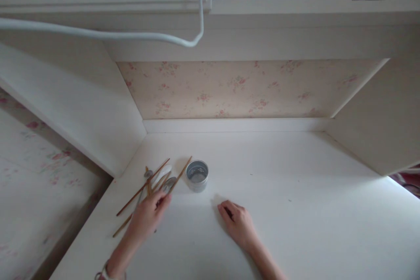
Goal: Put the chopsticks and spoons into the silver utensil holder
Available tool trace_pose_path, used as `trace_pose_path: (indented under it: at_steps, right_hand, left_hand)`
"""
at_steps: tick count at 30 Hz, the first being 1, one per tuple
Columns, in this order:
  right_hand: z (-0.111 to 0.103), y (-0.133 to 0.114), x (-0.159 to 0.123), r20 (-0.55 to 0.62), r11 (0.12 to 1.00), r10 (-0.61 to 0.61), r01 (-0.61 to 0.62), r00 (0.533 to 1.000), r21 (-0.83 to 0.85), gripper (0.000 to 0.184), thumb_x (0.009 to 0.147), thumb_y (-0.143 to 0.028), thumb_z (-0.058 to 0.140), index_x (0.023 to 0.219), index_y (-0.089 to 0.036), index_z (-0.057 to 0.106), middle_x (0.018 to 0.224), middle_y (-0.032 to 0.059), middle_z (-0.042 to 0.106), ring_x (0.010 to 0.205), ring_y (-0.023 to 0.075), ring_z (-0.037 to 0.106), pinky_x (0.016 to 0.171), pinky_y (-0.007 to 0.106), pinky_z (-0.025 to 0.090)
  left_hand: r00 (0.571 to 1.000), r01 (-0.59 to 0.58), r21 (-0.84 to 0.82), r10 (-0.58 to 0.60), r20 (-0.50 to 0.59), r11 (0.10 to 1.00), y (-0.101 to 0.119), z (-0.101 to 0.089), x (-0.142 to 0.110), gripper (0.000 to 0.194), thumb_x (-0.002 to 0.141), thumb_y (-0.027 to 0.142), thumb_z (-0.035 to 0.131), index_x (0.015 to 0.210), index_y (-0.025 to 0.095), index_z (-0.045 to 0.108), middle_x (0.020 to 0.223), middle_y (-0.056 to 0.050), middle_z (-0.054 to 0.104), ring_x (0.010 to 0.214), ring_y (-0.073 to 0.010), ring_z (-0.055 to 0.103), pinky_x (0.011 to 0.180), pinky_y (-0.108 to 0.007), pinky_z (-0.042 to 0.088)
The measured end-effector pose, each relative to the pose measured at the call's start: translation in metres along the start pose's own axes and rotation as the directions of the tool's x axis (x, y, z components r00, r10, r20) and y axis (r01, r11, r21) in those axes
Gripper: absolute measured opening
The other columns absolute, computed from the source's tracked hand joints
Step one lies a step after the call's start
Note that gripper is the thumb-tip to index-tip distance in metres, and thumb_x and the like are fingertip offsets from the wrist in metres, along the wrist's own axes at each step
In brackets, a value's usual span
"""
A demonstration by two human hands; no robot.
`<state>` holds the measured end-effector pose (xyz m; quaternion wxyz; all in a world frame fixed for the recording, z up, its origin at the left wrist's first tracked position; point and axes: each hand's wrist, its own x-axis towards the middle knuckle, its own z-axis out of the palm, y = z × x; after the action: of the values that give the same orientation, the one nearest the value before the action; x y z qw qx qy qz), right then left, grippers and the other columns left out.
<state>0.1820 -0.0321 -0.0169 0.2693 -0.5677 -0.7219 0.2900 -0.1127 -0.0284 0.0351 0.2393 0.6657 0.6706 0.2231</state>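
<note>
- A white counter spreads beneath two bare hands, its broad middle and right side open for movement; the front edge lies out of view.
- Tall side panels, left and right, frame the far part of the counter, and a low ledge closes off the back — well beyond the fingertips.
- A white cable crosses the upper view, well apart from the hands.
- The left hand, reaching over a loose pile near the counter's left edge, appears to grip one chopstick; some fingers are hidden. The right hand rests on the counter with its fingers curled closed, no object visible in them.
- A round metal cup stands upright between the hands, mouth up, with no utensil seen inside.
- Loose chopsticks lie crossed at the left, some partly covered by the left hand.
- The gripped chopstick slants toward the back, its far end just beside the cup's rim. The step in hand looks to be taking up this stick; a move toward the cup would call for raising and tilting it, clear of rim and pile — the right hand is well placed to steady the cup.
- A white spoon and a metal spoon lie among the sticks, close enough to be nudged.
- A dark speck dots the open counter at right.
</note>
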Motion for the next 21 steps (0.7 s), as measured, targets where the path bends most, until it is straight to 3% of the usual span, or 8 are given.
trace_pose_path:
  at_steps: [3, 5, 7, 10, 16, 21]
  right_hand:
    - [0.000, 0.001, 0.001, 0.007, 1.000, -0.004, 0.004, 1.000, -0.011, 0.036, 0.099, -0.040, 0.039, 0.078, -0.022, 0.062, 0.069, 0.0012, 0.065, 0.064, 0.0164, 0.061, 0.061, 0.024, 0.036]
    - [0.000, 0.001, 0.002, 0.008, 1.000, -0.005, 0.005, 1.000, -0.009, 0.036, 0.099, -0.040, 0.039, 0.078, -0.022, 0.062, 0.069, 0.0012, 0.065, 0.063, 0.0163, 0.061, 0.060, 0.024, 0.036]
    - [0.001, 0.002, 0.002, 0.001, 1.000, -0.005, 0.005, 1.000, -0.006, 0.037, 0.099, -0.041, 0.038, 0.079, -0.022, 0.062, 0.068, 0.0011, 0.065, 0.062, 0.0160, 0.060, 0.059, 0.024, 0.036]
    - [0.001, 0.002, 0.001, -0.018, 1.000, -0.004, 0.004, 1.000, -0.011, 0.037, 0.099, -0.040, 0.039, 0.078, -0.022, 0.062, 0.068, 0.0011, 0.065, 0.061, 0.0158, 0.060, 0.059, 0.024, 0.035]
    - [0.001, 0.001, -0.001, -0.038, 1.000, -0.021, 0.020, 0.999, -0.016, 0.036, 0.098, -0.037, 0.039, 0.075, -0.021, 0.062, 0.066, 0.0011, 0.064, 0.059, 0.0150, 0.058, 0.057, 0.023, 0.035]
    - [0.001, 0.001, -0.001, -0.033, 1.000, -0.023, 0.023, 0.999, -0.014, 0.035, 0.098, -0.037, 0.040, 0.076, -0.021, 0.063, 0.068, 0.0015, 0.065, 0.060, 0.0151, 0.059, 0.057, 0.023, 0.035]
  left_hand:
    - [0.989, 0.087, 0.170, -0.064, -0.136, 0.982, -0.036, -0.036, 0.016, 0.032, 0.091, 0.050, 0.043, 0.087, 0.023, 0.061, 0.079, -0.002, 0.068, 0.074, -0.0204, 0.064, 0.070, -0.028, 0.043]
    - [0.985, 0.084, 0.287, -0.036, -0.167, 0.954, -0.056, -0.048, 0.025, 0.031, 0.089, 0.046, 0.045, 0.091, 0.021, 0.063, 0.093, -0.007, 0.070, 0.089, -0.0246, 0.065, 0.081, -0.032, 0.045]
    - [0.987, 0.070, 0.382, -0.009, -0.159, 0.922, -0.071, -0.049, 0.031, 0.033, 0.088, 0.043, 0.046, 0.099, 0.018, 0.064, 0.104, -0.013, 0.069, 0.101, -0.0290, 0.063, 0.090, -0.036, 0.043]
    - [0.993, 0.064, 0.419, -0.019, -0.112, 0.906, -0.087, -0.040, 0.038, 0.038, 0.090, 0.041, 0.042, 0.106, 0.015, 0.064, 0.106, -0.016, 0.069, 0.102, -0.0306, 0.064, 0.091, -0.038, 0.044]
    - [0.991, 0.107, 0.319, -0.076, -0.109, 0.942, -0.094, -0.034, 0.041, 0.034, 0.090, 0.034, 0.039, 0.103, 0.021, 0.067, 0.107, -0.011, 0.072, 0.097, -0.0292, 0.068, 0.082, -0.036, 0.047]
    - [0.961, 0.057, 0.100, -0.028, -0.275, 0.993, -0.076, -0.048, 0.040, 0.033, 0.086, 0.040, 0.047, 0.099, 0.022, 0.070, 0.101, -0.009, 0.071, 0.094, -0.0269, 0.066, 0.082, -0.034, 0.048]
